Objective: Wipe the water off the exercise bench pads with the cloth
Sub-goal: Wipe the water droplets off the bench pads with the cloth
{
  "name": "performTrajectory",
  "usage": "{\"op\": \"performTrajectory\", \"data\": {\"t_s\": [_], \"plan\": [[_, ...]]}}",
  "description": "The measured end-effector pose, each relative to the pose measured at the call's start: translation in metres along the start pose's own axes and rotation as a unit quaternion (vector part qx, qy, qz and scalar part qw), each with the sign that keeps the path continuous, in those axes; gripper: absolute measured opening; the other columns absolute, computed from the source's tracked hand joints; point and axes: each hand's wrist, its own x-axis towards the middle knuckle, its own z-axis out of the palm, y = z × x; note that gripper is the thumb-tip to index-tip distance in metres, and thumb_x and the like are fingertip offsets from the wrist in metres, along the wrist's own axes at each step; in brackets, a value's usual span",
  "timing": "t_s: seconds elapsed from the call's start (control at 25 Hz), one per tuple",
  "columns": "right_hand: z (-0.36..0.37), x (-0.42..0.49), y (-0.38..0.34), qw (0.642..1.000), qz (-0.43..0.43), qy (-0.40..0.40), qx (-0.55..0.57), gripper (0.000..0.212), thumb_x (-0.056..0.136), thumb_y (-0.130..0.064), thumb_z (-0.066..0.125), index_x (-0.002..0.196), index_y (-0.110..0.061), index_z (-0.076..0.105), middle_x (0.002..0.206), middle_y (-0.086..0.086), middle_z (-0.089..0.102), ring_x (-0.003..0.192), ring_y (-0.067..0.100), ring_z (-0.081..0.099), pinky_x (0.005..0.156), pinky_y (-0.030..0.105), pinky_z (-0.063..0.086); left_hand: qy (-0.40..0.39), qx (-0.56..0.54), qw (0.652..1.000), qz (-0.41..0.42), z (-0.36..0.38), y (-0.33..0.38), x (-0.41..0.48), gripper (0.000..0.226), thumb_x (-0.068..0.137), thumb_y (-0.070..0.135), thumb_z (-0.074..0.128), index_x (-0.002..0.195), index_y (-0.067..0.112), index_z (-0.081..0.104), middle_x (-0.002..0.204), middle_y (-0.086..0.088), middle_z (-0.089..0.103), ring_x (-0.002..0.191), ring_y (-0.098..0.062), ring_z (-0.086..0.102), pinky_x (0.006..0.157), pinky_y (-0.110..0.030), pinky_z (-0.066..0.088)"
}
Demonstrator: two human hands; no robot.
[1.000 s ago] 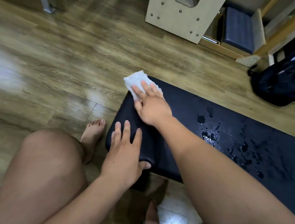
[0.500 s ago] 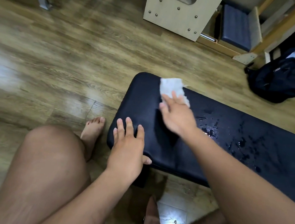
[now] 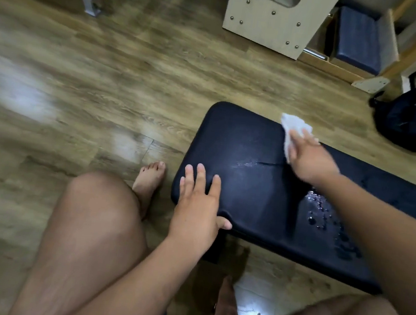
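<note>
All fingers (image 3: 200,180) lie straight: right hand (image 3: 308,161) presses cloth (image 3: 293,127) onto bench pad (image 3: 243,140), left hand (image 3: 195,208) rests flat

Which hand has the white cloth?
The right hand, at the far edge of the bench pad, presses the cloth; the left hand rests bare on the near corner.
</note>
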Motion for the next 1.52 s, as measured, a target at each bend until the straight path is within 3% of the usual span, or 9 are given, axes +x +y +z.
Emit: {"op": "performTrajectory", "data": {"t_s": [0.24, 0.36, 0.44, 0.72, 0.88, 1.08, 1.16, 1.36, 1.52], "plan": [[0.017, -0.04, -0.078, 0.993, -0.019, 0.052, 0.102, 0.046, 0.098, -0.028, 0.035, 0.143, -0.024, 0.043, 0.155, 0.011, 0.031, 0.141, 0.036, 0.029, 0.11, 0.04, 0.032, 0.038, -0.023, 0.999, 0.008, 0.001, -0.004, -0.002, 0.107, 0.081, 0.059, 0.065, 0.155, 0.018, 0.0, 0.161, -0.015, -0.016, 0.148, -0.034, -0.017, 0.121, -0.043, -0.001], [0.036, -0.105, -0.13, 0.978, -0.187, 0.001, 0.096, 0.052, 0.097, -0.024, 0.036, 0.149, -0.022, 0.033, 0.158, 0.003, 0.026, 0.147, 0.026, 0.019, 0.117, 0.036, 0.023, 0.138, 0.034, 0.99, -0.013, 0.001, -0.005, -0.007, 0.115, 0.068, 0.052, 0.077, 0.152, 0.014, 0.008, 0.161, -0.02, 0.006, 0.148, -0.04, 0.008, 0.116, -0.059, 0.017], [0.035, -0.107, -0.116, 0.953, -0.297, -0.008, 0.054, 0.054, 0.098, -0.032, 0.031, 0.15, -0.021, 0.032, 0.158, 0.005, 0.028, 0.146, 0.027, 0.022, 0.119, 0.037, 0.021, 0.119, 0.058, 0.991, -0.026, -0.001, -0.003, -0.007, 0.108, 0.07, 0.061, 0.071, 0.15, 0.015, 0.015, 0.161, -0.015, 0.012, 0.147, -0.04, 0.011, 0.115, -0.06, 0.018], [-0.006, -0.008, 0.023, 0.997, 0.073, 0.011, -0.011, 0.049, 0.102, -0.031, 0.029, 0.151, -0.026, 0.025, 0.158, 0.016, 0.023, 0.136, 0.042, 0.035, 0.109, 0.046, 0.035, 0.074, 0.067, 0.995, -0.031, -0.004, -0.002, -0.005, 0.095, 0.074, 0.075, 0.058, 0.145, 0.023, 0.024, 0.163, -0.006, 0.011, 0.149, -0.038, 0.004, 0.118, -0.057, 0.01], [0.008, -0.034, -0.036, 0.993, 0.056, 0.069, 0.081, 0.049, 0.1, -0.017, 0.036, 0.148, -0.018, 0.035, 0.155, 0.021, 0.028, 0.138, 0.041, 0.03, 0.112, 0.04, 0.029, 0.086, 0.093, 0.992, -0.028, -0.005, -0.002, -0.001, 0.089, 0.068, 0.077, 0.062, 0.135, 0.025, 0.034, 0.159, -0.005, 0.02, 0.147, -0.038, 0.013, 0.117, -0.06, 0.007], [0.04, -0.137, -0.134, 0.978, -0.178, 0.0, 0.114, 0.057, 0.097, -0.013, 0.043, 0.151, -0.021, 0.026, 0.161, 0.005, 0.016, 0.149, 0.027, 0.009, 0.119, 0.036, 0.018, 0.134, 0.083, 0.987, -0.027, 0.002, -0.003, -0.003, 0.065, 0.078, 0.053, 0.065, 0.129, 0.022, 0.04, 0.154, -0.003, 0.031, 0.145, -0.035, 0.02, 0.116, -0.061, 0.01], [0.035, -0.127, -0.111, 0.973, -0.217, -0.018, 0.073, 0.06, 0.096, -0.013, 0.045, 0.152, -0.024, 0.025, 0.162, 0.002, 0.012, 0.149, 0.023, 0.009, 0.117, 0.033, 0.019, 0.107, 0.076, 0.99, -0.042, 0.003, -0.001, -0.004, 0.079, 0.073, 0.064, 0.067, 0.133, 0.022, 0.037, 0.158, -0.003, 0.025, 0.147, -0.035, 0.016, 0.117, -0.061, 0.007], [0.012, -0.047, 0.0, 1.0, -0.018, 0.016, 0.014, 0.055, 0.096, -0.009, 0.04, 0.148, -0.026, 0.034, 0.16, 0.006, 0.02, 0.141, 0.037, 0.03, 0.11, 0.04, 0.032, 0.09, 0.074, 0.992, -0.041, -0.001, -0.001, -0.004, 0.084, 0.069, 0.075, 0.062, 0.129, 0.023, 0.035, 0.162, -0.004, 0.017, 0.149, -0.035, 0.008, 0.116, -0.062, 0.004], [0.006, -0.027, -0.007, 0.992, 0.085, 0.056, 0.08, 0.04, 0.1, -0.017, 0.038, 0.138, -0.02, 0.05, 0.153, 0.015, 0.035, 0.133, 0.043, 0.037, 0.108, 0.039, 0.032, 0.089, 0.07, 0.993, -0.037, -0.003, -0.002, -0.004, 0.087, 0.066, 0.077, 0.063, 0.128, 0.023, 0.036, 0.161, -0.003, 0.02, 0.149, -0.035, 0.011, 0.116, -0.062, 0.003]]}}
